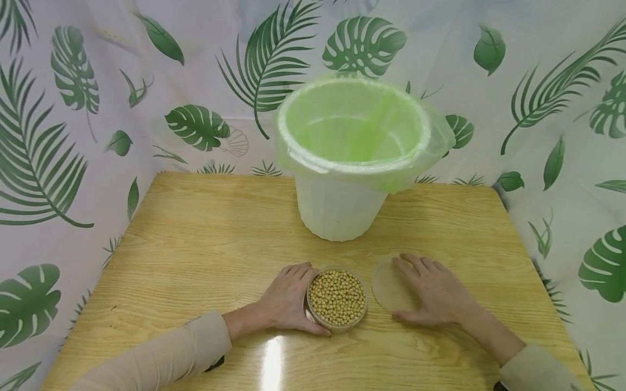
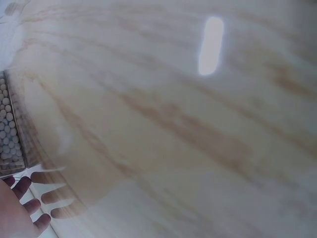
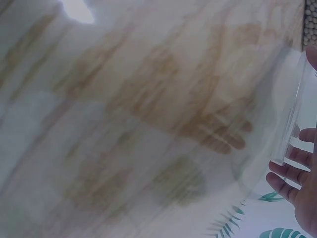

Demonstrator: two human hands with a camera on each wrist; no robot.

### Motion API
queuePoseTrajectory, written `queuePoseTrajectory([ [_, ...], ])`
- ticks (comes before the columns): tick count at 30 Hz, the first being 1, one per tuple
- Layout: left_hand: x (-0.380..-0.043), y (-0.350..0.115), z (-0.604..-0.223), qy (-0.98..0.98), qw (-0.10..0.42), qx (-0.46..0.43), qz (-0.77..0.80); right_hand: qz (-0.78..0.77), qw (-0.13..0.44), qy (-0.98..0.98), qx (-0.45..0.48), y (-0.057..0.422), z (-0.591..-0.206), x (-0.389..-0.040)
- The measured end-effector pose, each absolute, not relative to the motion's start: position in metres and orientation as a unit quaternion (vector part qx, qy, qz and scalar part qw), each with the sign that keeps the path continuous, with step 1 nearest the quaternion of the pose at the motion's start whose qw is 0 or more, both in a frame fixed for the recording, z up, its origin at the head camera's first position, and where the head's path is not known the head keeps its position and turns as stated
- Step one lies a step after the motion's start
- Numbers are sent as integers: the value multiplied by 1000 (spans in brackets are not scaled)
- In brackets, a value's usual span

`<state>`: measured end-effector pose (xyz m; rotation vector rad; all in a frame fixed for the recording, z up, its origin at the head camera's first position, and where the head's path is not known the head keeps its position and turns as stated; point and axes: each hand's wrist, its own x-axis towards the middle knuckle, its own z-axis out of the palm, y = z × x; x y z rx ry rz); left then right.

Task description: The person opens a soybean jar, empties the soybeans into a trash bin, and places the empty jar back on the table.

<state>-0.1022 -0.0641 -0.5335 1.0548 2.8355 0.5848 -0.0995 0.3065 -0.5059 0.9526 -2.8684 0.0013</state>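
Observation:
In the head view a round clear tub (image 1: 337, 328) stands on the table, filled near its rim with yellow soybeans (image 1: 337, 297). My left hand (image 1: 288, 304) holds the tub from its left side, thumb along the near wall and fingers at the far side. The left wrist view catches the tub wall with beans (image 2: 9, 129) at its left edge, fingertips (image 2: 42, 221) beside it. To the tub's right, a clear round lid (image 1: 388, 288) lies flat. My right hand (image 1: 435, 290) grips it, thumb at the near edge and fingers at the far edge; its palm hides the lid's right part.
Behind the tub stands a tall white bucket (image 1: 339, 209) lined with a thin green plastic bag (image 1: 415, 163) folded over its rim. The wood-grain table (image 1: 210, 233) meets leaf-print cloth (image 1: 195, 70) at the back and both sides.

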Motion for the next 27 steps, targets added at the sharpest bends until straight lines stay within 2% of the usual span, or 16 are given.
queuePoseTrajectory([
  [9, -99, -65, -533, 920, 26, 346, 183, 2, 34, -948, 316, 309, -519, -98],
  [27, -99, -65, -535, 914, 25, 348, 207, 2, 23, -955, 295, 309, -522, -95],
])
